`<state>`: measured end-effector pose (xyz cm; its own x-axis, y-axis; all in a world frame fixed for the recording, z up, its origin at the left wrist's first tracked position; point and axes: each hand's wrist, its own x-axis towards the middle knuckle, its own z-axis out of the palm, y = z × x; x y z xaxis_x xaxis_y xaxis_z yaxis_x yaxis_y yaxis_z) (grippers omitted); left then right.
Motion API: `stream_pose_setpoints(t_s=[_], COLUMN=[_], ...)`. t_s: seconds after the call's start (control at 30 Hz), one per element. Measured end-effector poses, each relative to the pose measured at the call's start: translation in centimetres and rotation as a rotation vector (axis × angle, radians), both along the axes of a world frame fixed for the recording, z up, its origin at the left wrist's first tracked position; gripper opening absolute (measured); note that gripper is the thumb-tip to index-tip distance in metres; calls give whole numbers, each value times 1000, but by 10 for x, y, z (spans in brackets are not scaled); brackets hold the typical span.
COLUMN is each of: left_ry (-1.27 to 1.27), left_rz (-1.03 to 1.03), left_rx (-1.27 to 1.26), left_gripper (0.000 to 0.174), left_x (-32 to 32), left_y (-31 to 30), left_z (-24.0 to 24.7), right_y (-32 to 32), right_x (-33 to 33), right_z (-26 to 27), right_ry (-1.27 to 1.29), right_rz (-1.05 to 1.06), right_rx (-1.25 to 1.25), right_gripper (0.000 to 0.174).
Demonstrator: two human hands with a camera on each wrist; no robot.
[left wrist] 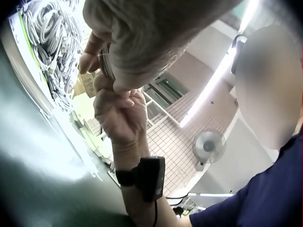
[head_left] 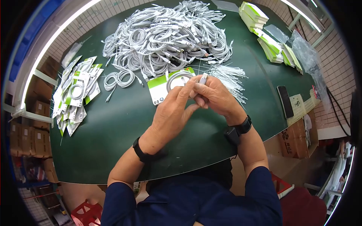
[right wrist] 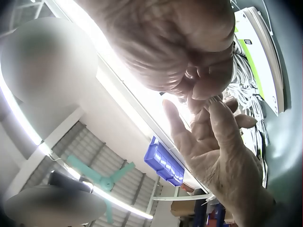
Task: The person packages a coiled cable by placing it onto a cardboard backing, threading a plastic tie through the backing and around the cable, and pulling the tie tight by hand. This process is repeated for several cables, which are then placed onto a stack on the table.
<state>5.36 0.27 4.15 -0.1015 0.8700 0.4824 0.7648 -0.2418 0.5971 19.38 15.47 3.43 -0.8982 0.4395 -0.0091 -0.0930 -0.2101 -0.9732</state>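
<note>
A coiled grey cable (head_left: 174, 80) is held up by both hands over a white and green card (head_left: 157, 90) on the table. The left hand (head_left: 171, 111) pinches the coil's near side between thumb and fingers; in the left wrist view part of the coil (left wrist: 107, 61) shows between its fingers. The right hand (head_left: 218, 96) has its fingers curled round the cable by the plug (head_left: 204, 78), which points up. In the right wrist view the fingertips of both hands meet, and the palm hides most of the cable.
A large heap of coiled cables (head_left: 166, 37) lies behind the hands, with thin white ties (head_left: 230, 81) to its right. Packed cards (head_left: 77, 90) are piled at left. Card stacks (head_left: 269, 47) and a phone (head_left: 285, 101) lie at right on the green table (head_left: 113, 150).
</note>
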Motion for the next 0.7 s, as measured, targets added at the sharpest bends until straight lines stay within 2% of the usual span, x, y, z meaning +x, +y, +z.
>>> stream_pose_setpoints(t_s=[0.07,0.1,0.13,0.17,0.3,0.37,0.47,0.57,0.7], left_ry=[1,36,73,68,-41,-86,-56,-56,-172], left_rz=[-2,-30,-59,-45,-61,-61,-106,-42,62], left_rx=[85,146,207,271,275,279,312,286,118], left_gripper=[72,69,66,47,32,26,25,25,24], left_x=[-5,-9,-12,-12,-16,-18,-27,-30,-25], left_y=[-1,0,1,2,3,2,3,0,-7], left_z=[-8,-12,-14,-16,-9,-9,-9,-3,5], right_y=[-7,0,0,0,-5,-8,-5,-1,2], right_x=[-4,-3,-3,-3,-6,-5,-4,-1,1], right_z=[3,2,2,1,-2,0,-4,-5,-5], right_ry=[37,76,76,74,122,112,123,114,111], right_rz=[-134,-84,-98,-89,-61,-63,-62,-82,-107], right_rx=[-9,4,17,0,-112,-74,-15,49,88], right_gripper=[39,57,56,55,54,54,47,39,30])
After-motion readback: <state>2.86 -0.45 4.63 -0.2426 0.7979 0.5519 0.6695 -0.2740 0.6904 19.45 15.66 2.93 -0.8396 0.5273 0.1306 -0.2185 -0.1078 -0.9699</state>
